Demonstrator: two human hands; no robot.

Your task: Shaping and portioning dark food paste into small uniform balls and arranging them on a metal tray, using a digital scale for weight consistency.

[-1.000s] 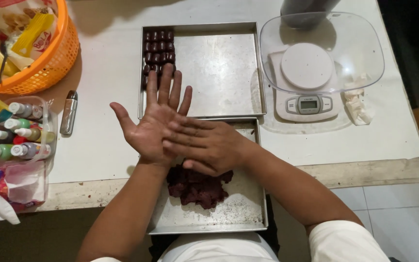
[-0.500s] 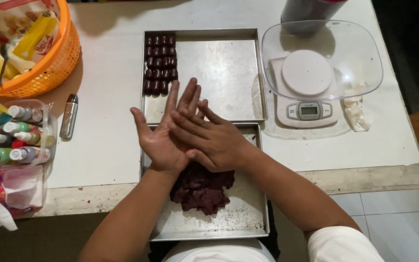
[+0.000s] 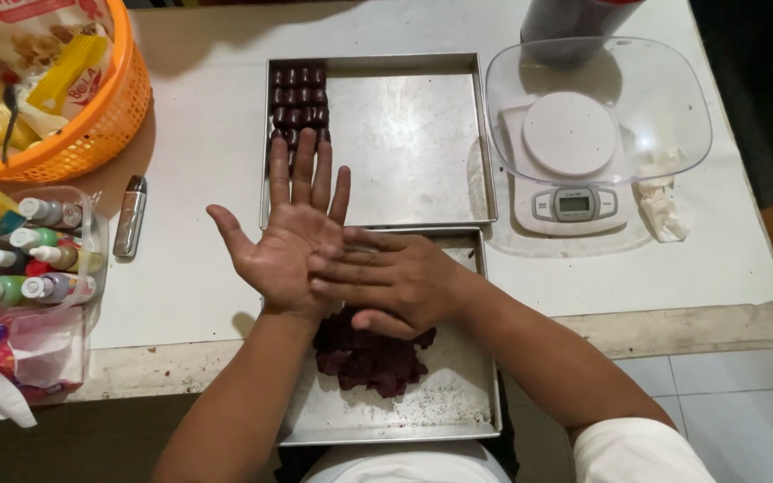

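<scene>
Dark red-brown dough (image 3: 369, 358) lies in a lump on the near metal tray (image 3: 458, 407), directly under the two hands and a little toward the person. The left hand (image 3: 293, 234) is flat and spread, palm up, fingers pointing away over the far tray (image 3: 413, 148). The right hand (image 3: 386, 282) lies across it, fingers pressed to the left palm, thumb tucked below. Whether a piece of dough sits between the palms I cannot tell; the right hand covers that spot. Neither hand grips anything in plain sight.

What could go wrong, as I judge it: if a small piece is between the palms, uneven pressure could flatten or smear it, and sticky dough could cling to the skin. A piece slipping out sideways would likely fall on the white tabletop (image 3: 190, 268) and not on either tray. The left fingertips hover just beside the rows of shaped dark pieces (image 3: 297, 100) at the far tray's left edge, so a forward slide could dent them. The kitchen scale (image 3: 574, 170) with its clear bowl stands well apart to the right.
</scene>
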